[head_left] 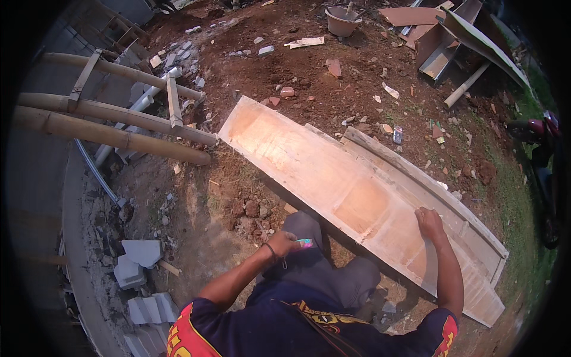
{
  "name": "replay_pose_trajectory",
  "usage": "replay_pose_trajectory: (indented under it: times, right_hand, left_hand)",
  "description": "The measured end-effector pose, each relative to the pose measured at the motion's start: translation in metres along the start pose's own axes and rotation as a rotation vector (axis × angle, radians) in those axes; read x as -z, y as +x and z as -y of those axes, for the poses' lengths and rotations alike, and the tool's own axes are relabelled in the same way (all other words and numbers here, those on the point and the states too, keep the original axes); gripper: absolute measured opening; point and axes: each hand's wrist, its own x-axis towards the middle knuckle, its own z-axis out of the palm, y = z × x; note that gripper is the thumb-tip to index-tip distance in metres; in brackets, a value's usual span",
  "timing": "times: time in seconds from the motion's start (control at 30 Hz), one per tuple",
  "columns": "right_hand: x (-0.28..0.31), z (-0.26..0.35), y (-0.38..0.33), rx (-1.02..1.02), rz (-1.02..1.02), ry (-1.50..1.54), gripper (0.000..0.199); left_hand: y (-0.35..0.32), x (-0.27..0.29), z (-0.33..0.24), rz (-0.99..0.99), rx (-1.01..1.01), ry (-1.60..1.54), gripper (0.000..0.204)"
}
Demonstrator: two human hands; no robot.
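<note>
a small colourful object (304,243) is gripped in the closed left hand (284,243) above the knee. the right hand (429,224) is laid flat, fingers spread, on the long plywood board (333,178), near its near edge. bamboo poles (113,128) are seen beyond on the dirt ground (309,77).

Small bright object (304,243) in left hand (284,243): mostly covered by fingers, kind unclear. Board (333,178) near edge hidden behind right forearm and knee. Motorbike (544,172) cut off by dark rim at right. Bucket (342,21) contents too small to tell.
</note>
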Motion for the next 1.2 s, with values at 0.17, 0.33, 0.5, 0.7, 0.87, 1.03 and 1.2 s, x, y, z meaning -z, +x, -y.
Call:
replay_pose_trajectory:
  times: [0.17,0.33,0.5,0.7,0.87,1.03,1.2]
  right_hand:
    - [-0.092,-0.045,0.034,-0.077,0.022,-0.086,0.035]
    - [-0.159,0.002,0.042,0.027,-0.456,0.028,0.021]
    - [-0.194,0.141,-0.012,0.138,0.104,0.727,0.026]
    - [-0.185,0.251,-0.054,-0.177,0.817,1.882,0.053]
    - [-0.175,0.297,-0.059,-0.363,0.547,1.585,0.048]
    - [-0.150,0.337,-0.073,0.199,0.101,0.754,0.043]
    - [-0.141,0.339,-0.059,0.189,0.326,0.982,0.033]
  left_hand:
    - [-0.008,0.004,0.013,-0.118,-0.058,0.347,0.051]
    - [0.001,0.006,0.024,-0.277,0.018,0.570,0.044]
    - [0.016,0.022,0.038,-0.114,-0.247,0.267,0.044]
    - [0.017,0.006,0.048,0.090,-0.457,-0.074,0.041]
    - [0.016,0.008,0.065,-0.073,-0.504,0.334,0.046]
    - [0.035,0.008,0.073,0.006,-0.112,-0.783,0.055]
    - [0.039,-0.004,0.086,0.276,0.101,-1.259,0.052]
